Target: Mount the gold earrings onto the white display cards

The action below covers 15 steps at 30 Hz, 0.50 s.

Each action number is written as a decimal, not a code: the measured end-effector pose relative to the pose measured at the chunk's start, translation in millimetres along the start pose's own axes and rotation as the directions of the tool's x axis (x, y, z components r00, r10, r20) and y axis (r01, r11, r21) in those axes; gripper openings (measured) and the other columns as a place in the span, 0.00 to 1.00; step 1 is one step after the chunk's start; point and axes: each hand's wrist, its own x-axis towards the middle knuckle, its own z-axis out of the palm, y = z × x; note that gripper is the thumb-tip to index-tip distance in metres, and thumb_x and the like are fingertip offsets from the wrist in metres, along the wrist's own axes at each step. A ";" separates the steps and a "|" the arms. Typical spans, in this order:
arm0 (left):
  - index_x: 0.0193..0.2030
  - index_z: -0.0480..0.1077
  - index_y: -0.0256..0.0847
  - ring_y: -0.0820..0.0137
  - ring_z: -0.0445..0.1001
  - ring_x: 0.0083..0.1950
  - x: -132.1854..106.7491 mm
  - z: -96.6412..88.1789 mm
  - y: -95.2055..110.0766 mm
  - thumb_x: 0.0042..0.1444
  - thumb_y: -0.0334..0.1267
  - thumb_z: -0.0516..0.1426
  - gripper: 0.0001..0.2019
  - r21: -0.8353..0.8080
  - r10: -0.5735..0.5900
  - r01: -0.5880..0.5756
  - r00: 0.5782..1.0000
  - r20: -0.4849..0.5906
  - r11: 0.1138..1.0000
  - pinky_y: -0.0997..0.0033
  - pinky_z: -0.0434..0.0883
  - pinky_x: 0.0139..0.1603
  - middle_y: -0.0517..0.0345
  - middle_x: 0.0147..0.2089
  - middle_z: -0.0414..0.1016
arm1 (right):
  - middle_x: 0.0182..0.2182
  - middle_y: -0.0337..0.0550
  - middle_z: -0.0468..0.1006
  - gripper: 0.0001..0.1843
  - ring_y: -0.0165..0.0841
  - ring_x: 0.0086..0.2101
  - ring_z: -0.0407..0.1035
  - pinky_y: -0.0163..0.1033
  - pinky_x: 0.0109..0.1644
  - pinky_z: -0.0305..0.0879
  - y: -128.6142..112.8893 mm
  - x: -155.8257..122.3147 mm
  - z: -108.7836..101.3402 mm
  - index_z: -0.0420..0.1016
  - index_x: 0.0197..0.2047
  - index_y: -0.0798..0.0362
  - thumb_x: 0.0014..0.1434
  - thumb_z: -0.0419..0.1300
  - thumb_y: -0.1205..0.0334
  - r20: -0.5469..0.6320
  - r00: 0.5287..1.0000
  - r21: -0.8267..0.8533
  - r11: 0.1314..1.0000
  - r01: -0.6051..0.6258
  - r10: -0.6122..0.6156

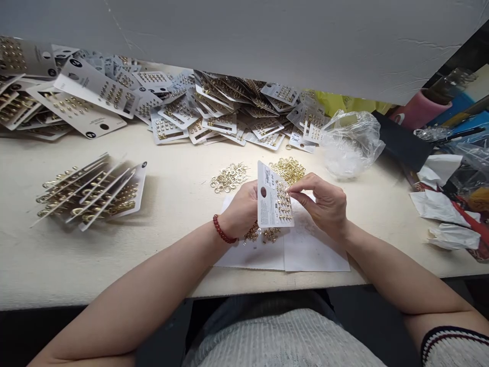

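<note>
My left hand [244, 206] grips a white earring card [267, 204] upright, its printed back with a price label turned towards me. Rows of gold earring posts and backs stick out along the card's right side. At that edge my right hand [323, 201] pinches with thumb and forefinger; whatever is between the fingertips is too small to make out. Behind the card lie a heap of gold hoops [229, 177] and a heap of small gold rings [288, 169]. Below the card, tiny gold earring backs [271, 234] lie on white paper [317, 250].
Several filled earring cards [91, 188] stand bunched at the left. A long pile of more cards [179, 114] runs along the back. To the right are a crumpled clear plastic bag [351, 145], a pink cup [424, 108] and crumpled white papers [453, 237].
</note>
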 end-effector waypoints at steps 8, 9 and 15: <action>0.28 0.74 0.37 0.70 0.75 0.29 -0.8 1.2 0.3 0.32 0.58 0.71 0.26 -0.007 -0.002 0.002 1.000 -0.013 1.000 0.70 0.75 0.31 0.58 0.29 0.76 | 0.30 0.40 0.80 0.05 0.33 0.33 0.73 0.43 0.35 0.73 -2.6 3.2 -0.4 0.78 0.38 0.50 0.60 0.64 0.69 0.009 1.000 -0.049 0.998 0.030 -0.030; 0.29 0.75 0.37 0.70 0.75 0.29 -0.7 0.5 -0.3 0.32 0.59 0.71 0.26 -0.006 0.002 -0.002 1.000 -0.003 1.000 0.70 0.76 0.31 0.57 0.29 0.76 | 0.30 0.40 0.80 0.05 0.33 0.33 0.73 0.42 0.35 0.73 -2.9 3.0 -0.3 0.78 0.38 0.50 0.60 0.64 0.69 0.009 1.000 -0.046 0.999 0.023 -0.022; 0.31 0.77 0.38 0.66 0.77 0.32 1.0 -1.2 -2.9 0.36 0.59 0.70 0.25 -0.017 0.000 0.000 1.000 0.012 1.000 0.67 0.76 0.33 0.54 0.31 0.78 | 0.30 0.40 0.80 0.03 0.32 0.33 0.73 0.41 0.35 0.72 -3.2 1.6 0.7 0.78 0.37 0.50 0.60 0.64 0.68 0.006 1.000 0.012 1.000 -0.029 0.029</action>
